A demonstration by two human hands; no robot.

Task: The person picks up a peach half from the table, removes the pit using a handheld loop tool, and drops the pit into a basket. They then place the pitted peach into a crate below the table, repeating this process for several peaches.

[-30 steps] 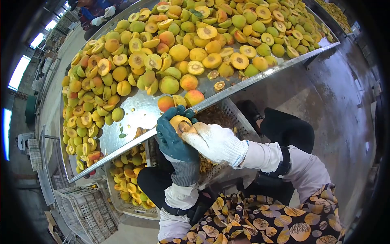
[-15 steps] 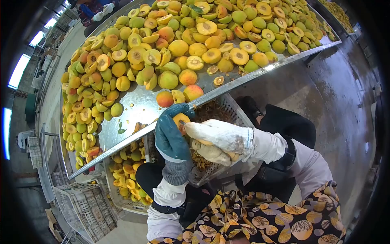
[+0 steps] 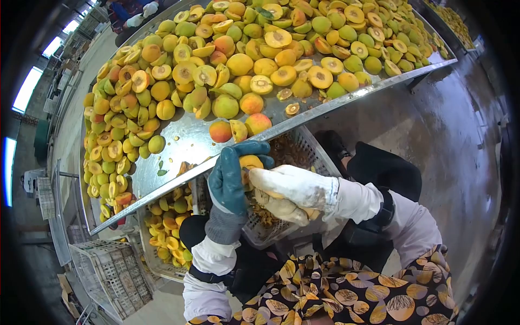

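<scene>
My left hand (image 3: pixel 227 179), in a teal rubber glove, is closed around a yellow peach half (image 3: pixel 251 161) just below the metal table's front edge. My right hand (image 3: pixel 295 189), in a stained white knit glove, is closed and presses against the fruit's cut side from the right. A tan handle end (image 3: pixel 312 213) sticks out below the right palm; it belongs to a small hand tool whose working tip is mostly hidden at the fruit. Beneath both hands stands a white plastic crate (image 3: pixel 317 157) holding brown and yellow scraps.
The metal table (image 3: pixel 187 138) bears a large heap of whole and halved peaches (image 3: pixel 238 65). A crate of peach halves (image 3: pixel 168 227) stands under its left part, near stacked empty crates (image 3: pixel 111 276). Another person's gloved hand (image 3: pixel 142 16) shows at the far left.
The left hand has tilted and shifted slightly, its fingers now stretched further over the peach half. The right hand stays pressed at the fruit, turned a little. The view shifted slightly.
</scene>
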